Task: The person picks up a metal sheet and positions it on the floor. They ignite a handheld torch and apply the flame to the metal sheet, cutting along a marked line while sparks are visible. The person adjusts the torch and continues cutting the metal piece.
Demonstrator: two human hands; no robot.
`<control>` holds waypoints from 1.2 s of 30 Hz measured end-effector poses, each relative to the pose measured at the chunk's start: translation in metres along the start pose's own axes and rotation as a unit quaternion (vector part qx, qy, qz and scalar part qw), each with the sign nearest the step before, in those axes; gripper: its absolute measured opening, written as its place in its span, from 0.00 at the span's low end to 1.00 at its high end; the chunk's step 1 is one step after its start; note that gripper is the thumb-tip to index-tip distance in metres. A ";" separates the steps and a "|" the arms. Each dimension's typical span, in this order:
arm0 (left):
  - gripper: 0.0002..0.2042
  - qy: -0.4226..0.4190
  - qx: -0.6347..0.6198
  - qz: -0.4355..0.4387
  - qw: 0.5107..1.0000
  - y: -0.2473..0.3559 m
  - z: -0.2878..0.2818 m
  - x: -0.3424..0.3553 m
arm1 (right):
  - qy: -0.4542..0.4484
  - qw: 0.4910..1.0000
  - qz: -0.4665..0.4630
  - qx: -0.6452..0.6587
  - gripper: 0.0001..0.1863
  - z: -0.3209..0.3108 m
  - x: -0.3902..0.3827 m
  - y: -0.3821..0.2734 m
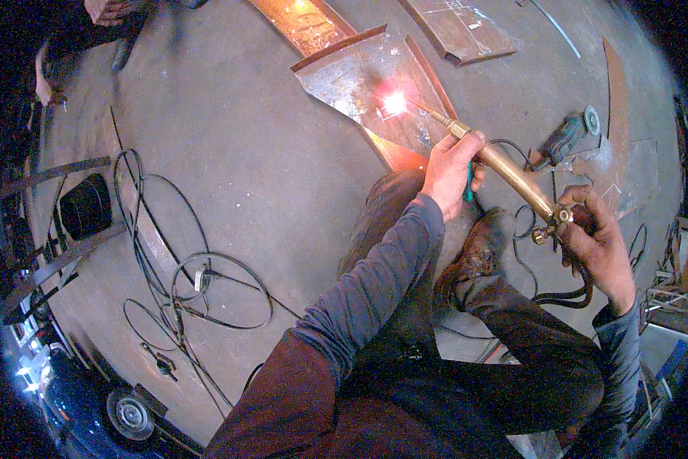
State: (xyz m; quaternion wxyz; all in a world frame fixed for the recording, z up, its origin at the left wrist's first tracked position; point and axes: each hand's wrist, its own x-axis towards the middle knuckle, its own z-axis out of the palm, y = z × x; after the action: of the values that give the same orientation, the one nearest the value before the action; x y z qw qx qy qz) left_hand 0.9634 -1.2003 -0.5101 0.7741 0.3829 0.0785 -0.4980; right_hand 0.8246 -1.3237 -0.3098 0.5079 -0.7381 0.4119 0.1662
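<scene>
from afar i have the left hand [449, 168] closed around the brass torch [517, 176] right of centre in the frame, the right hand [600, 239] gripping its valve end, its tip facing a glow [394, 102] on the metal sheet [344, 83].

Passage lies over the floor [229, 115] left of the steel plate [348, 76]; torch [512, 170] and grinder [562, 141] obstruct the right side.
</scene>
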 end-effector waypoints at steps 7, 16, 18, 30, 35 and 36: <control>0.12 0.001 0.011 -0.008 1.000 0.001 0.000 -0.001 | -0.012 1.000 0.012 -0.003 0.13 -0.003 -0.001 -0.003; 0.12 0.002 0.024 -0.012 1.000 0.003 0.001 -0.004 | -0.002 1.000 0.028 -0.012 0.11 0.001 -0.002 -0.011; 0.12 0.007 0.014 -0.009 1.000 0.003 0.004 -0.003 | -0.003 0.999 0.031 -0.012 0.11 0.000 -0.003 -0.012; 0.10 -0.005 -0.020 -0.011 1.000 -0.007 -0.004 0.002 | 0.002 1.000 0.027 0.002 0.15 -0.001 -0.001 -0.002; 0.12 0.007 0.014 -0.010 1.000 -0.003 -0.003 0.000 | -0.006 0.999 0.037 -0.012 0.15 -0.001 0.000 -0.007; 0.12 0.004 0.017 -0.010 1.000 -0.003 -0.002 0.000 | -0.003 1.000 0.030 -0.008 0.16 -0.002 0.000 -0.004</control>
State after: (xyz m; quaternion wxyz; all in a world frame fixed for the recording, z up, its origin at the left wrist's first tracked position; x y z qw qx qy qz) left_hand 0.9616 -1.1996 -0.5130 0.7619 0.3974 0.0770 -0.5057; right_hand 0.8277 -1.3246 -0.3063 0.4976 -0.7294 0.4308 0.1867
